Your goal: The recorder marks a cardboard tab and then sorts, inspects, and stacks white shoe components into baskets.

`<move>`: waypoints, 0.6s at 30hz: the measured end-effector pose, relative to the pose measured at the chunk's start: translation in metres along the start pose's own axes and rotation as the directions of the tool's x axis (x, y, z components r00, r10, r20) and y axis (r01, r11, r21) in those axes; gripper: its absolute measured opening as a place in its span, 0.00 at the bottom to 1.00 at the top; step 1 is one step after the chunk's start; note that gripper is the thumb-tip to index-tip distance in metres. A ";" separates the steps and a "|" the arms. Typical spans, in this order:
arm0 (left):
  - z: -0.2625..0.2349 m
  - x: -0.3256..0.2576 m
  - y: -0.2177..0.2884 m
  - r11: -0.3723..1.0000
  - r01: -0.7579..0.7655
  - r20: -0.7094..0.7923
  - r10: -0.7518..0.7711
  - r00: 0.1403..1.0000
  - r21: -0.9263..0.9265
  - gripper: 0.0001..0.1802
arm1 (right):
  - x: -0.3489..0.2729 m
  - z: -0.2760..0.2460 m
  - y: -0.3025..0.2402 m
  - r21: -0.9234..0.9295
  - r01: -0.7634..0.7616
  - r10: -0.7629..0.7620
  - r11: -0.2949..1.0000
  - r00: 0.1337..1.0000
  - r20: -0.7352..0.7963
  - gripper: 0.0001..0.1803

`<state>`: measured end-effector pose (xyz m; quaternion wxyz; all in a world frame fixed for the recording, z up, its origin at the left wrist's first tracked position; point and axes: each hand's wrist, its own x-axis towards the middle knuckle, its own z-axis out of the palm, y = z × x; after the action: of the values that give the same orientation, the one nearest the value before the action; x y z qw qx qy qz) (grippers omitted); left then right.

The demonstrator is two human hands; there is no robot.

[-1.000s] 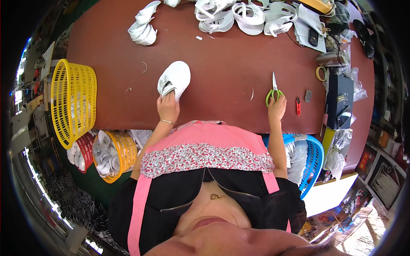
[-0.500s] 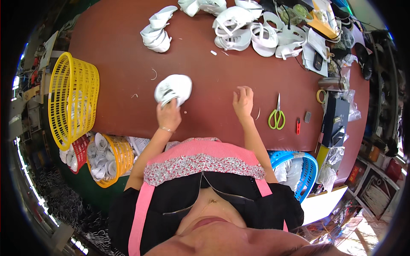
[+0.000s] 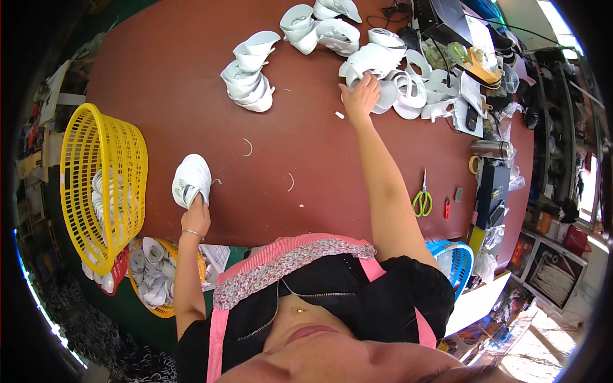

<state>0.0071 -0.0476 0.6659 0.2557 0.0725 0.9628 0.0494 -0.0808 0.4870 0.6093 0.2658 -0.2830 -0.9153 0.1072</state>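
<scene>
A white shoe upper (image 3: 191, 180) with a strap and opening is pinched in my left hand (image 3: 196, 219), over the left part of the brown table near the yellow basket. My right hand (image 3: 363, 97) is stretched far forward onto a heap of white shoe uppers (image 3: 371, 59). Its thumb stands apart from its fingers, and the fingertips touch the uppers at the heap's near side. More strapped uppers (image 3: 410, 94) lie just right of that hand. Nested stacks of white uppers (image 3: 248, 89) form a curved row to its left.
A tall yellow basket (image 3: 137, 167) stands at the table's left edge, with an orange basket (image 3: 167, 311) of white pieces below. Green-handled scissors (image 3: 423, 203), a red-handled tool (image 3: 447, 208) and a steel flask (image 3: 491, 149) lie right. A blue basket (image 3: 466, 260) stands below them. Scraps dot the table (image 3: 306, 147).
My left hand has carried the white upper leftward, toward the yellow basket. My right hand has reached forward from the table's middle to the heap of uppers. The view has shifted a little.
</scene>
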 end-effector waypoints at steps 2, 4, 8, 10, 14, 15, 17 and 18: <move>-0.007 -0.008 0.012 0.997 0.048 -0.033 -0.046 0.998 0.065 0.15 | 0.002 0.011 0.006 -0.040 -0.053 0.055 0.998 0.998 0.044 0.40; 0.002 -0.019 0.003 0.999 0.006 -0.183 0.000 0.983 0.032 0.12 | 0.002 0.012 0.004 -0.032 -0.011 0.011 0.999 1.000 -0.006 0.37; -0.024 -0.016 0.050 0.945 -0.196 -0.468 0.054 0.882 -0.260 0.08 | -0.022 -0.059 -0.043 0.551 0.036 -0.199 0.834 0.951 0.238 0.37; -0.032 0.000 0.097 0.668 -0.324 -0.402 0.040 0.915 -0.670 0.13 | -0.046 -0.111 -0.079 0.685 -0.089 -0.305 0.723 0.848 0.433 0.39; -0.041 0.024 0.186 0.559 -0.675 -0.595 0.357 0.720 -0.482 0.17 | -0.113 -0.114 -0.095 0.603 -0.013 -0.496 0.798 0.553 0.669 0.42; -0.035 0.027 0.198 0.539 -0.795 -0.650 0.502 0.570 -0.280 0.16 | -0.130 -0.102 -0.095 0.606 -0.023 -0.494 0.795 0.554 0.670 0.42; -0.005 0.027 0.204 0.464 -0.834 -0.590 0.598 0.543 -0.298 0.15 | -0.149 -0.081 -0.073 0.760 -0.041 -0.623 0.649 0.544 0.562 0.37; 0.013 0.026 0.201 0.513 -0.797 -0.465 0.648 0.604 -0.319 0.15 | -0.139 -0.084 -0.066 0.746 -0.058 -0.602 0.663 0.553 0.577 0.33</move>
<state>0.0138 0.1554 0.6685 0.0777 0.3946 0.8196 0.4080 0.0314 0.3571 0.6436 -0.0678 0.0767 -0.8559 0.5069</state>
